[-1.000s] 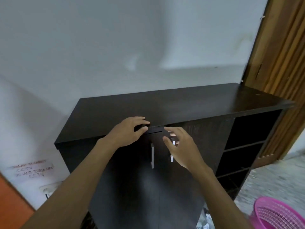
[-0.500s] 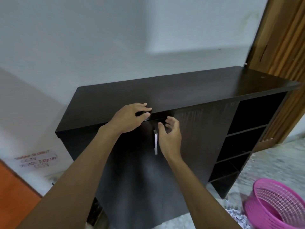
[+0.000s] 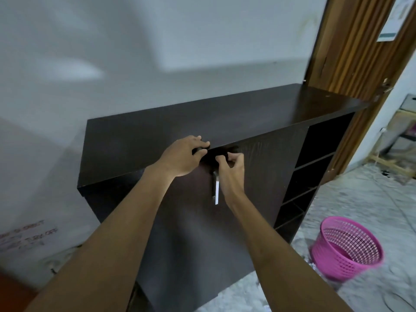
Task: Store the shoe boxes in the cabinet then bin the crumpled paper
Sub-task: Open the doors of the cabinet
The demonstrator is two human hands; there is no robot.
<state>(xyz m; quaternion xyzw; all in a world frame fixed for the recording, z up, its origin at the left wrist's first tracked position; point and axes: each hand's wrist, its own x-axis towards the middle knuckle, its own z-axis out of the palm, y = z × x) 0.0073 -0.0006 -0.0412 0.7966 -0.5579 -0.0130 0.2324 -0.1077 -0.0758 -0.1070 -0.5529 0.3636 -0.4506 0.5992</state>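
Left hand [image 3: 183,157]: fingers curled over front top edge of cabinet [image 3: 247,118], gripping.
Right hand [image 3: 233,171]: fingers curled beside door handle [image 3: 216,188]; grip unclear.
Cabinet: against wall.
Pink basket [image 3: 346,246]: on floor, right of cabinet.

The dark-brown cabinet [image 3: 247,118] stood against the white wall [image 3: 135,64], its two front doors [image 3: 265,176] closed or nearly so, a silver bar handle [image 3: 216,188] upright at their meeting edge; open shelves [image 3: 315,154] filled its right end; the pink mesh bin [image 3: 346,246] stood upright on the floor [image 3: 360,199] near that end.
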